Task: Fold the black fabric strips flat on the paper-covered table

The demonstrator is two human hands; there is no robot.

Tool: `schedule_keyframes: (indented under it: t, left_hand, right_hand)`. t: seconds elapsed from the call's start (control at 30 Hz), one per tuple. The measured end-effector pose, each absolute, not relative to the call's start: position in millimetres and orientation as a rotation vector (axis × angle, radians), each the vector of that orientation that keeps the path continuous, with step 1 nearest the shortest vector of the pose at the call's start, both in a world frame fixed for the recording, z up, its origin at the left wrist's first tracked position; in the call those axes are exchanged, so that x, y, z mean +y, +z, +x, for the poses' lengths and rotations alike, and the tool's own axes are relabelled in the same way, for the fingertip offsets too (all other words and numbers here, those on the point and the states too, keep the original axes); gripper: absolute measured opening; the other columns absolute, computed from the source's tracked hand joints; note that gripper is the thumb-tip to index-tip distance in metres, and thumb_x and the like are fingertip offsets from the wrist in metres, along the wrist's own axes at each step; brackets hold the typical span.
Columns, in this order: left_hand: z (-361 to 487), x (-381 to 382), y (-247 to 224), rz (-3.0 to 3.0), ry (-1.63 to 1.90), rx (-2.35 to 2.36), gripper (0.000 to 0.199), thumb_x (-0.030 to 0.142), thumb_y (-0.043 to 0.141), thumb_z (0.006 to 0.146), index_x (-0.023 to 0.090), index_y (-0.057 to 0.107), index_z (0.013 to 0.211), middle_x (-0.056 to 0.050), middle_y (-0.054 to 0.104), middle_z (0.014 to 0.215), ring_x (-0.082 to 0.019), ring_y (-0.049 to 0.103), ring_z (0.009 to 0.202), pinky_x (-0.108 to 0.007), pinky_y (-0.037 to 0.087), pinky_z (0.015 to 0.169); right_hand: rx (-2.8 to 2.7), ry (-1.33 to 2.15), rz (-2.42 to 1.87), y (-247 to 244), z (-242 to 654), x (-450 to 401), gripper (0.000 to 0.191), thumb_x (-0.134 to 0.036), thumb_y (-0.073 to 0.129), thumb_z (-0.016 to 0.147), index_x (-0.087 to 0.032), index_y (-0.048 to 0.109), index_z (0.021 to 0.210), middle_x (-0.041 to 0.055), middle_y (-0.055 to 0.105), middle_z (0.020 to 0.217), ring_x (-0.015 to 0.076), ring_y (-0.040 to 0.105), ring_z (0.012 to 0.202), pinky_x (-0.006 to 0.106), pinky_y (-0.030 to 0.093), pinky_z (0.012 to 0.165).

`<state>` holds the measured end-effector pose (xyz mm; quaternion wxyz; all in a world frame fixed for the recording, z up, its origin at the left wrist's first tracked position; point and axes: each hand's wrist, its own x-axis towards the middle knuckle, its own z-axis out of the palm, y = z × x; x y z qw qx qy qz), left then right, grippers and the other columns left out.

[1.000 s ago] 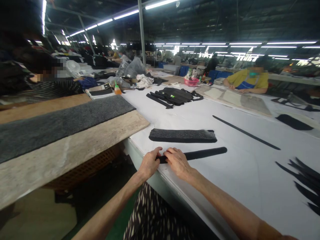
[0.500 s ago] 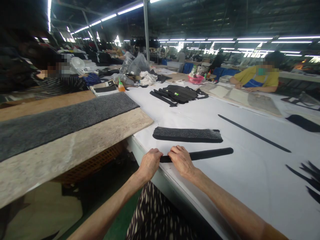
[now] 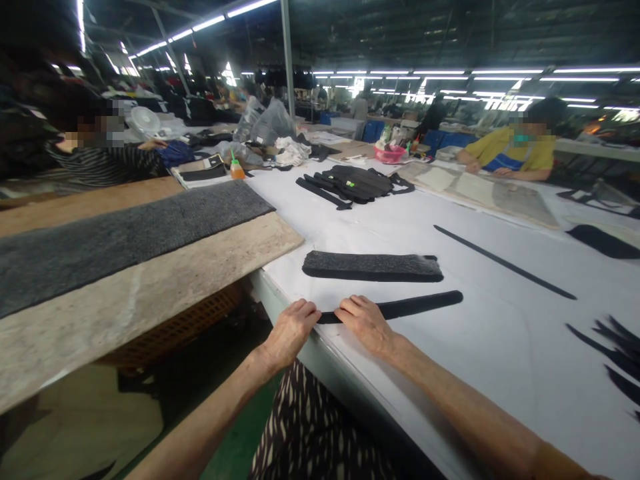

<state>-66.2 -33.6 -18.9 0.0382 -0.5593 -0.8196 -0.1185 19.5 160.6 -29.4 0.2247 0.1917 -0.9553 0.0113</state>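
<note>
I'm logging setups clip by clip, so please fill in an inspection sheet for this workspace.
Surface: white-topped table, meeting a pale board on the left.
Things: black strip lying near the table edge; grey-and-black fabric piece just beyond it.
Clutter: heap of black pieces, pink basket, bottle of orange liquid, clear plastic bags.
Hands: left hand pinches the strip's left end; right hand has its fingers on the strip, their grip partly hidden.
Cables: nothing seen.
Surroundings: person in a yellow top across the table, person in striped clothing at left; ceiling lights lit.
</note>
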Motion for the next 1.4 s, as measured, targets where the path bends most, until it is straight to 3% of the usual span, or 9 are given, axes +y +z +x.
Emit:
schedule_keyframes:
  t: [0.43, 0.77, 0.97, 1.1, 1.17, 1.27, 1.4]
  left_hand:
    - [-65, -41, -15, -1.809, -0.216, -2.464, 0.03, 0.008, 0.039, 0.087, 0.011, 0.056, 0.111, -0.011, 0.056, 0.096, -0.023, 0.047, 0.088, -0.038, 0.046, 0.082]
    - [-64, -55, -28, -1.523, -0.651, -2.467, 0.04, -0.004, 0.034, 0.08, 0.015, 0.064, 0.099, -0.008, 0.061, 0.099, -0.019, 0.052, 0.096, -0.03, 0.048, 0.083]
    - [-66, -53, -32, -1.482, -0.83, -2.507, 0.04, 0.002, 0.032, 0.083, 0.017, 0.067, 0.096, -0.008, 0.061, 0.099, -0.019, 0.054, 0.095, -0.031, 0.049, 0.082]
    - [-64, -56, -34, -1.132, -1.321, -2.528, 0.034, 0.015, 0.034, 0.087, 0.018, 0.067, 0.093, -0.008, 0.06, 0.106, -0.019, 0.055, 0.1, -0.031, 0.045, 0.089]
    - [-63, -58, -33, -0.805, -1.556, -2.546, 0.03, 0.03, 0.039, 0.089, 0.016, 0.065, 0.093, -0.008, 0.061, 0.1, -0.02, 0.057, 0.094, -0.03, 0.045, 0.084]
    - [-63, -58, -30, -0.553, -1.763, -2.718, 0.042, 0.052, 0.045, 0.084, 0.014, 0.063, 0.075, -0.004, 0.057, 0.069, -0.018, 0.051, 0.068, -0.027, 0.04, 0.062]
    - [-66, -51, -30, -0.545, -1.958, -2.821, 0.048, 0.058, 0.054, 0.072, 0.015, 0.051, 0.052, 0.001, 0.043, 0.051, -0.012, 0.037, 0.054, -0.026, 0.027, 0.053]
  right_hand:
    - [-2.767, -0.253, 0.62, -14, 22, 151, 0.016, -0.012, 0.044, 0.092, -0.018, 0.054, 0.103, 0.0047, 0.051, 0.085, 0.0184, 0.046, 0.081, 0.032, 0.037, 0.068]
    - [-2.784, -0.266, 0.606, -16, 24, 155, 0.023, -0.009, 0.047, 0.088, -0.018, 0.054, 0.108, 0.0051, 0.052, 0.089, 0.0189, 0.046, 0.084, 0.032, 0.037, 0.072]
    - [-2.793, -0.302, 0.565, -14, 35, 168, 0.032, -0.003, 0.047, 0.085, -0.018, 0.053, 0.112, 0.0053, 0.052, 0.088, 0.0184, 0.047, 0.081, 0.032, 0.036, 0.07]
    - [-2.784, -0.309, 0.576, -14, 30, 159, 0.029, -0.004, 0.047, 0.086, -0.018, 0.054, 0.111, 0.0049, 0.053, 0.088, 0.0188, 0.047, 0.082, 0.032, 0.035, 0.069]
    - [-2.781, -0.276, 0.605, -14, 23, 150, 0.027, -0.005, 0.048, 0.087, -0.018, 0.053, 0.11, 0.0053, 0.053, 0.089, 0.0188, 0.047, 0.082, 0.032, 0.035, 0.069]
    - [-2.773, -0.22, 0.654, -15, 14, 137, 0.023, -0.008, 0.048, 0.088, -0.018, 0.053, 0.109, 0.0056, 0.053, 0.089, 0.0192, 0.047, 0.083, 0.032, 0.035, 0.069]
    - [-2.747, -0.216, 0.68, -16, 9, 130, 0.018, -0.01, 0.047, 0.09, -0.017, 0.053, 0.105, 0.0048, 0.053, 0.088, 0.0195, 0.047, 0.083, 0.033, 0.036, 0.069]
